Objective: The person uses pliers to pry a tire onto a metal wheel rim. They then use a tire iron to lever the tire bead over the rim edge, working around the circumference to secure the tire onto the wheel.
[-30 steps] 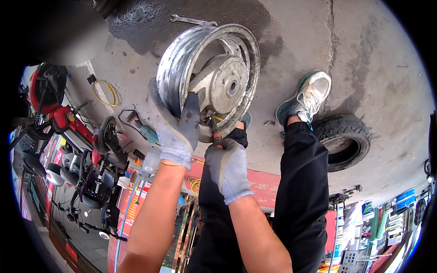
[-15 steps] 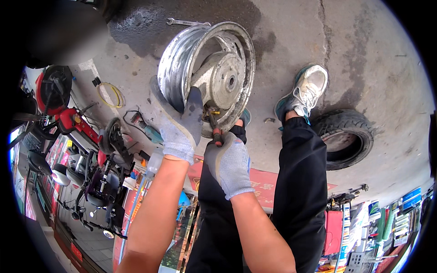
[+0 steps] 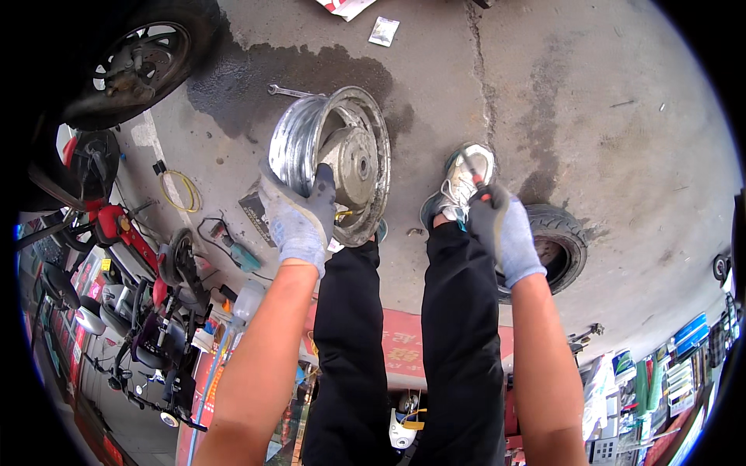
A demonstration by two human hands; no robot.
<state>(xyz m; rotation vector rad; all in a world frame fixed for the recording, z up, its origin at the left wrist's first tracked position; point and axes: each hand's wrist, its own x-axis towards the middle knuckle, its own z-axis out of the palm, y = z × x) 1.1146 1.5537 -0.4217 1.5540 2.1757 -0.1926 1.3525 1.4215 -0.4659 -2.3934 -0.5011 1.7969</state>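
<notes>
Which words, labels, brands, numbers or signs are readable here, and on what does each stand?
I only locate wording, without copying it.
Red panel: large pale characters.
White packet: any print is too small to read.
Silver wheel: no readable marking.
Other background lettering: too small or blurred.

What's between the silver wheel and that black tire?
Between the wheel and tire, the head view shows a small scrap on the floor, a pale shoe, a black trouser leg, and the gloved right hand holding a red-handled tool.
</notes>
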